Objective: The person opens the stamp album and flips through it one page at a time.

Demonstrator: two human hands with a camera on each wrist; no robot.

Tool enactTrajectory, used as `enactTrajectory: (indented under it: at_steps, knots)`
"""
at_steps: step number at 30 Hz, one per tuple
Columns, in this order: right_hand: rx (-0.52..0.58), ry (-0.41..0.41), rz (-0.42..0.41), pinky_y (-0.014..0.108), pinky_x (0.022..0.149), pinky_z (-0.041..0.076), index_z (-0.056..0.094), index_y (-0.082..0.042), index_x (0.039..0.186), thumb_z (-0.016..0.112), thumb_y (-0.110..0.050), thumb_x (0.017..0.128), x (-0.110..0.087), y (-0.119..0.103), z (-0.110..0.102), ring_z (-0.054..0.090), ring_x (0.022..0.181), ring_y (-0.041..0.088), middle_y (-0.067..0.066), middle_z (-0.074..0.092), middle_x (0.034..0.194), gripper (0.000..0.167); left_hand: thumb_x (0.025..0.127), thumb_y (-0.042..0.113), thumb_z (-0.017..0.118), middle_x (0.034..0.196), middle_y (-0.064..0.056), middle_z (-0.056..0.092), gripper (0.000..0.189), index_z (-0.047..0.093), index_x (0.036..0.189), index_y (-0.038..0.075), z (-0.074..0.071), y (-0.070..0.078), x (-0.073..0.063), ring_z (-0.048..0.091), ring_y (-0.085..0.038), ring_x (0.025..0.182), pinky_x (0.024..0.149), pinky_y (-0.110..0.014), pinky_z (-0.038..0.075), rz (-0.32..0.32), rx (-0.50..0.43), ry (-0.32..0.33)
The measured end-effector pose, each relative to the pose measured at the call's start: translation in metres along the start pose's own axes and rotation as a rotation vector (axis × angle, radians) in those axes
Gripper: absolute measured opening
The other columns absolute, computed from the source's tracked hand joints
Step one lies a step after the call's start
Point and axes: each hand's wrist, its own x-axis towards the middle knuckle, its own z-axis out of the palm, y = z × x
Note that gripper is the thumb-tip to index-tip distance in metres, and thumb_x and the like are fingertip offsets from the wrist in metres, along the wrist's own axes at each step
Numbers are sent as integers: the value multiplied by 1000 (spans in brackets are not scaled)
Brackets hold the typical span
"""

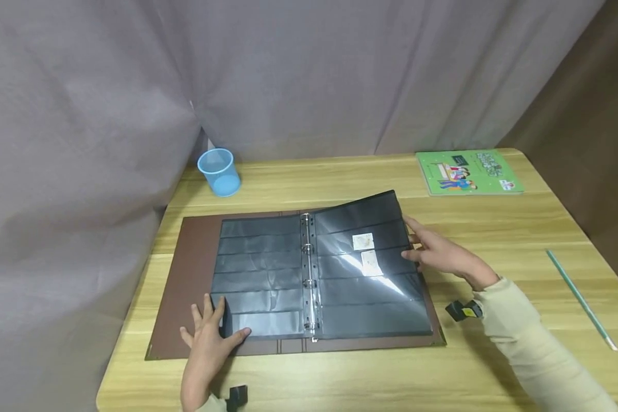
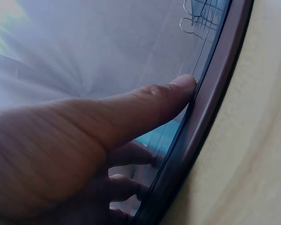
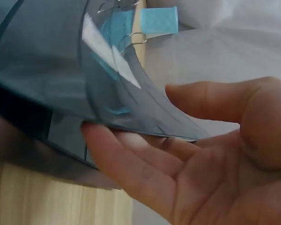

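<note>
A brown ring binder (image 1: 195, 252) lies spread on the table, with black pocket pages on both sides of its metal rings (image 1: 308, 283). My left hand (image 1: 206, 340) rests with spread fingers at the lower left corner of the left page (image 1: 260, 269). Its thumb (image 2: 150, 103) touches the page close to the bottom edge. At the right page (image 1: 373, 309), whose outer side is raised and bent, is my right hand (image 1: 440, 252). In the right wrist view its fingers (image 3: 131, 164) reach beneath the page edge, the thumb standing apart above it. Two pale stamp-like pieces (image 1: 363, 241) sit in that page's pockets.
A light blue cup-shaped bin (image 1: 221, 174) stands at the table's back left. At the back right lies a green book (image 1: 468, 174) with a cartoon cover. A green pencil (image 1: 579, 297) lies near the right edge. Grey curtain (image 1: 309, 80) hangs behind the table.
</note>
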Motion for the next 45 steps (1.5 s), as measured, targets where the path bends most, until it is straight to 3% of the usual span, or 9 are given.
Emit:
enactTrajectory:
  at_steps: [3, 6, 8, 10, 17, 22, 26, 30, 45]
  knots:
    - [-33, 16, -15, 41, 60, 58, -5, -1, 160, 60, 7, 93, -1, -3, 1, 68, 94, 37, 46, 39, 141, 94, 79, 32, 86, 161, -36, 4, 98, 35, 151, -9, 0, 0, 0, -11, -58, 145, 100, -83, -12, 0, -2, 0]
    - [-35, 51, -4, 37, 56, 56, 2, 3, 160, 61, 12, 89, -3, -9, 2, 63, 73, 20, 32, 59, 106, 92, 80, 33, 86, 161, -36, 4, 98, 35, 151, -9, 1, -1, 1, -11, -58, 145, 100, -83, -12, 1, 3, -1]
    - [-34, 69, 2, 36, 56, 56, 7, 8, 158, 61, 13, 88, -5, -14, 2, 60, 68, 17, 17, 56, 87, 89, 80, 33, 86, 161, -36, 4, 97, 35, 151, -9, 1, -1, 1, -10, -59, 145, 100, -83, -12, 1, 4, -1]
    - [-49, 80, 0, 38, 55, 57, 11, 11, 156, 62, 12, 89, -7, -20, 3, 57, 62, 17, 6, 45, 78, 85, 80, 34, 86, 160, -36, 4, 98, 35, 151, -9, 1, -1, 1, -10, -59, 144, 100, -83, -12, 0, 7, -2]
    - [-74, 88, -24, 40, 53, 57, 11, 10, 156, 58, 12, 91, -12, -38, 9, 60, 59, 21, 22, 63, 96, 81, 80, 33, 86, 160, -36, 4, 97, 35, 151, -9, 2, 0, 0, -10, -59, 145, 100, -83, -12, -4, 3, 0]
    - [-25, 123, -56, 38, 52, 56, 15, 12, 155, 56, 10, 94, -12, -55, 7, 60, 60, 19, 31, 65, 110, 74, 80, 33, 86, 161, -36, 5, 96, 36, 151, -9, 1, -1, 0, -11, -58, 145, 100, -82, -13, 0, 0, 6]
    - [52, 145, -73, 37, 50, 54, 20, 9, 155, 55, 7, 96, -11, -68, 8, 57, 56, 18, 19, 65, 90, 68, 80, 33, 85, 160, -36, 4, 96, 36, 151, -9, 0, -3, -1, -12, -58, 145, 99, -82, -14, 7, -7, 8]
    - [115, 156, -64, 35, 51, 54, 24, 6, 154, 55, 3, 97, -9, -80, 12, 54, 52, 19, 1, 44, 67, 65, 81, 34, 85, 161, -36, 4, 96, 36, 151, -9, -1, -5, -1, -12, -58, 145, 99, -82, -14, 10, -4, 5]
    - [269, 117, -75, 35, 54, 56, 30, 4, 152, 57, -1, 98, 5, -129, 24, 57, 56, 17, 3, 47, 72, 61, 82, 34, 84, 161, -35, 3, 95, 35, 152, -9, 2, -4, 0, -14, -56, 145, 100, -81, -16, 25, -21, 6]
